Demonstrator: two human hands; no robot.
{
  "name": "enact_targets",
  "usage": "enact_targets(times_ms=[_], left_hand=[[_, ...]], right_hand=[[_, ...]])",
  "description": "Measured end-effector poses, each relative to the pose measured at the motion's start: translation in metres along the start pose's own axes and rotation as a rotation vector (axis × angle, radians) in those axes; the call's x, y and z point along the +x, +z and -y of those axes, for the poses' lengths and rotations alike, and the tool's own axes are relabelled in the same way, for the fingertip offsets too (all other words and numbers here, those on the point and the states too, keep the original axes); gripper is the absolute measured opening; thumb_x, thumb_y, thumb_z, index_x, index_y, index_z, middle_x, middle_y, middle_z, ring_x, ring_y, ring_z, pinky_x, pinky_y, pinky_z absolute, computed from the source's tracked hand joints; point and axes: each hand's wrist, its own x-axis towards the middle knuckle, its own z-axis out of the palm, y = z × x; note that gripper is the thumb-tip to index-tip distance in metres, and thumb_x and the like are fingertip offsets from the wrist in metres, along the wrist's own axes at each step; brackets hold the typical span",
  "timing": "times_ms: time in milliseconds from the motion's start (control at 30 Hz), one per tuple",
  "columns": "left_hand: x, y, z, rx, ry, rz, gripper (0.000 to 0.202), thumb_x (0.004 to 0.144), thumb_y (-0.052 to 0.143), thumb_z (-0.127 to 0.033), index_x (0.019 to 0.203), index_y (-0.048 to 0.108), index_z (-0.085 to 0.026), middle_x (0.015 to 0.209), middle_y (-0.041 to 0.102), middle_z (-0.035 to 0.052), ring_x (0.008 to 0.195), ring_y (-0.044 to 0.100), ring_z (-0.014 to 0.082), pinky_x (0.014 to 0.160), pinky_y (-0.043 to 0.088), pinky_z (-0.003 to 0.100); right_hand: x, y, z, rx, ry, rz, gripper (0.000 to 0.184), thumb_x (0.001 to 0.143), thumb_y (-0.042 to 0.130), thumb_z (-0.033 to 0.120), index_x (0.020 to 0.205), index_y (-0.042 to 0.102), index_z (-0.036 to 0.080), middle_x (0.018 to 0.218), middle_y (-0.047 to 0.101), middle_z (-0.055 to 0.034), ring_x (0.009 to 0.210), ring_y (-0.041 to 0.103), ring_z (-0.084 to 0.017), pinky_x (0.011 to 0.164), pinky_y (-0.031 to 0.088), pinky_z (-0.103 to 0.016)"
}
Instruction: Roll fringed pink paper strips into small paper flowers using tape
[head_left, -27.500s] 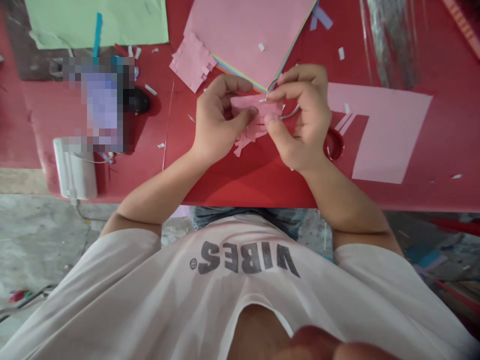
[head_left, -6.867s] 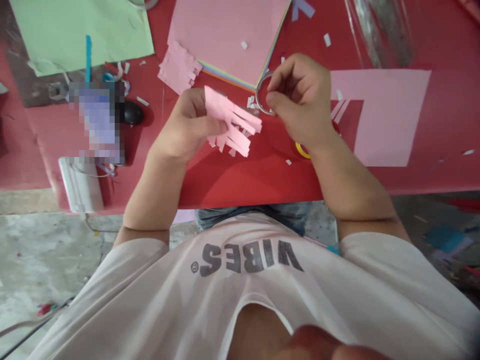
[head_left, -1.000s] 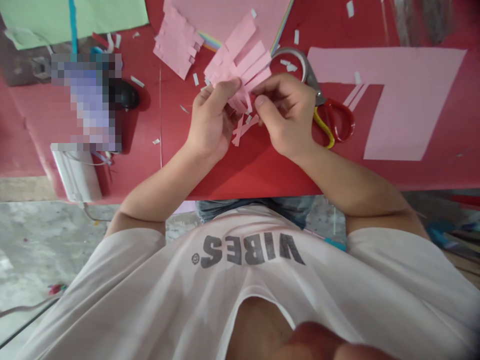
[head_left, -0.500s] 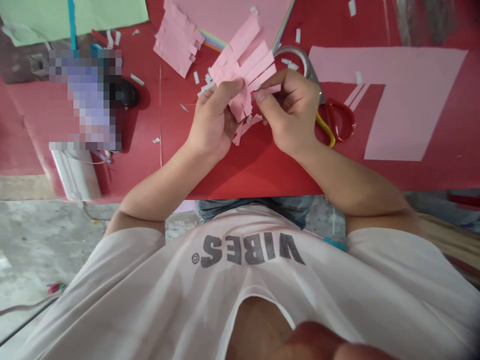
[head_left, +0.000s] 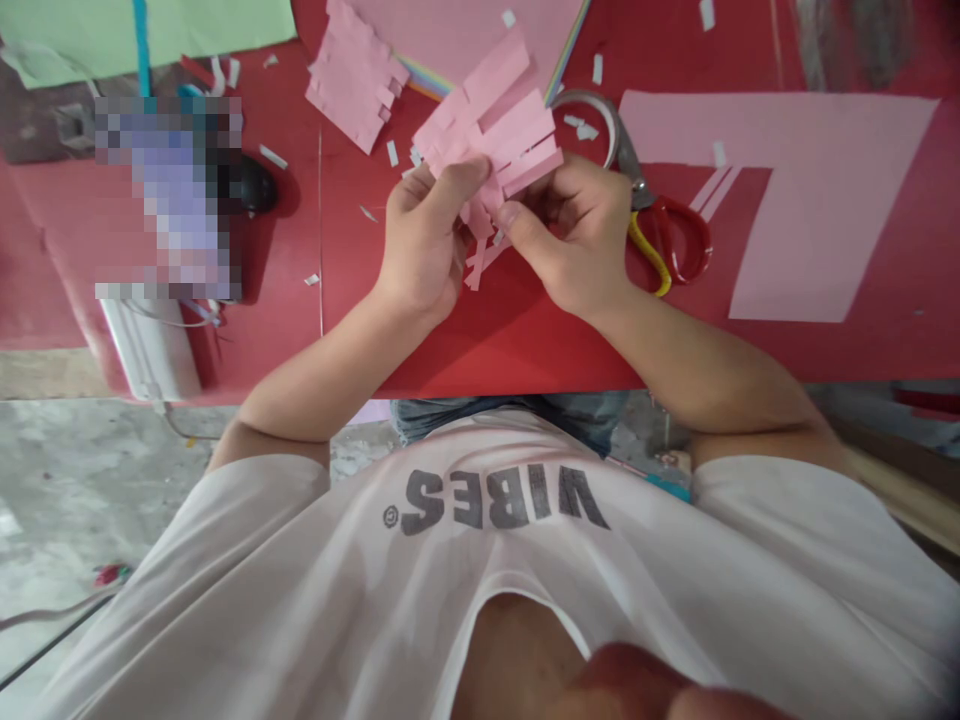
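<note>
The fringed pink paper (head_left: 487,130) is held above the red bench (head_left: 487,340), with its loose strips pointing in several directions. Left hand (head_left: 424,235): grip clamped on the lower left of the paper, with the thumb lying across the sheet. Right hand (head_left: 577,235): grip clamped on the lower right of the paper, with thumb and fingers pinched together on the strips. The two hands nearly meet at the paper. All other positions are given from the paper: scissors with red and yellow handles (head_left: 667,240) lie just to its right; a notched pink paper piece (head_left: 352,85) lies just to its left; a stack of coloured paper (head_left: 457,30) lies directly beyond it; a large pink sheet (head_left: 832,200) lies well to its right; small paper scraps (head_left: 392,152) lie scattered near it.
</note>
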Motion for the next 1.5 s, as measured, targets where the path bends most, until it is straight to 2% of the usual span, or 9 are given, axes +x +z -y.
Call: enact_targets(times_ms=[100,233,333,567,767,867,1000,1267,1500], left_hand=[[0.001,-0.002,0.000,0.010,0.005,0.016,0.037,0.091,0.071,-0.040,0.059,0.058,-0.027,0.065,0.052,0.0015,0.061,0.042,0.0146,0.062,0.038,0.033],[0.002,-0.007,0.001,-0.013,0.057,0.054,0.033,0.088,0.073,-0.029,0.058,0.059,-0.027,0.063,0.049,0.0012,0.061,0.040,0.0146,0.061,0.035,0.033],[0.001,-0.007,0.001,-0.005,0.073,0.044,0.034,0.090,0.071,-0.032,0.058,0.059,-0.027,0.063,0.049,0.0014,0.062,0.042,0.0152,0.061,0.035,0.033],[0.000,0.001,-0.001,0.001,-0.006,-0.017,0.046,0.093,0.069,-0.047,0.054,0.056,-0.025,0.058,0.050,0.0014,0.059,0.043,0.0148,0.065,0.035,0.034],[0.007,-0.006,0.008,-0.004,0.007,0.017,0.039,0.091,0.072,-0.041,0.057,0.057,-0.027,0.058,0.050,-0.0006,0.056,0.044,0.0140,0.057,0.034,0.032],[0.009,-0.009,0.012,-0.016,0.026,0.030,0.035,0.089,0.072,-0.037,0.059,0.058,-0.029,0.059,0.050,-0.0011,0.054,0.042,0.0140,0.054,0.030,0.032],[0.009,-0.008,0.012,-0.032,0.020,0.013,0.036,0.089,0.073,-0.033,0.058,0.056,-0.028,0.061,0.051,-0.0010,0.056,0.042,0.0138,0.055,0.032,0.032],[0.003,-0.005,0.008,-0.146,0.067,0.081,0.030,0.093,0.062,-0.013,0.064,0.058,-0.019,0.063,0.048,-0.0008,0.059,0.045,0.0096,0.057,0.039,0.025],[0.002,-0.003,0.005,-0.099,0.057,0.058,0.034,0.092,0.064,-0.016,0.060,0.058,-0.024,0.064,0.048,0.0004,0.060,0.042,0.0115,0.059,0.040,0.027]], right_hand=[[-0.002,-0.001,0.005,-0.053,0.008,-0.015,0.034,0.092,0.067,0.059,0.081,0.063,0.028,0.076,0.065,-0.0001,0.062,0.054,-0.016,0.058,0.048,-0.037],[-0.006,-0.003,0.014,-0.130,-0.011,-0.039,0.034,0.090,0.069,0.060,0.080,0.064,0.028,0.075,0.065,-0.0008,0.061,0.054,-0.017,0.059,0.050,-0.037],[-0.009,-0.003,0.019,-0.182,-0.062,-0.054,0.028,0.092,0.069,0.054,0.082,0.065,0.028,0.076,0.065,-0.0012,0.061,0.053,-0.017,0.058,0.047,-0.037],[-0.007,0.000,0.018,-0.242,-0.061,-0.103,0.026,0.097,0.064,0.051,0.082,0.063,0.029,0.078,0.067,-0.0032,0.063,0.052,-0.017,0.062,0.047,-0.038],[-0.008,0.000,0.012,-0.240,-0.135,-0.111,0.020,0.097,0.065,0.046,0.088,0.065,0.028,0.082,0.067,-0.0011,0.066,0.055,-0.016,0.061,0.049,-0.037],[-0.008,0.000,0.010,-0.235,-0.091,-0.091,0.021,0.096,0.068,0.047,0.087,0.064,0.029,0.084,0.069,-0.0001,0.071,0.060,-0.017,0.067,0.054,-0.036],[-0.008,0.000,0.012,-0.194,-0.008,-0.070,0.021,0.095,0.070,0.049,0.085,0.064,0.030,0.085,0.071,0.0008,0.075,0.063,-0.016,0.074,0.059,-0.035],[-0.008,0.000,0.019,-0.199,0.024,-0.089,0.026,0.093,0.070,0.054,0.082,0.063,0.031,0.083,0.070,0.0001,0.074,0.064,-0.019,0.071,0.059,-0.038],[-0.005,-0.002,0.020,-0.219,-0.036,-0.123,0.023,0.093,0.072,0.046,0.078,0.063,0.031,0.085,0.068,-0.0007,0.074,0.062,-0.018,0.071,0.057,-0.036]])
